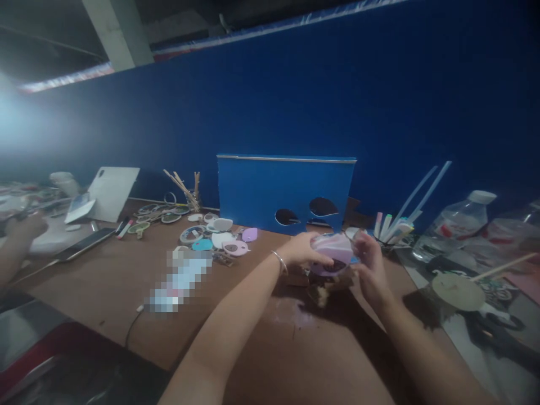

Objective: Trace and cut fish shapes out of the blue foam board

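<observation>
My left hand [306, 251], with a silver bangle at the wrist, grips a light purple piece [333, 253] from its left side, thumb across the front. At the right edge of that piece is my right hand [369, 261], its fingers curled at the upper rim; whether they press on it is blurred. Beneath the purple piece a small brownish object [323, 289] shows, too smeared to make out. Just behind stands a blue board [253, 188] with two dark leaf-shaped spots.
Flat white, teal and purple pieces [223, 241] lie left of centre. A blurred-out phone [181, 287] with a cable is nearer. Pens [386, 225], a plastic bottle [458, 222] and scissors [498, 337] are at right. Another person's hand [25, 230] is far left.
</observation>
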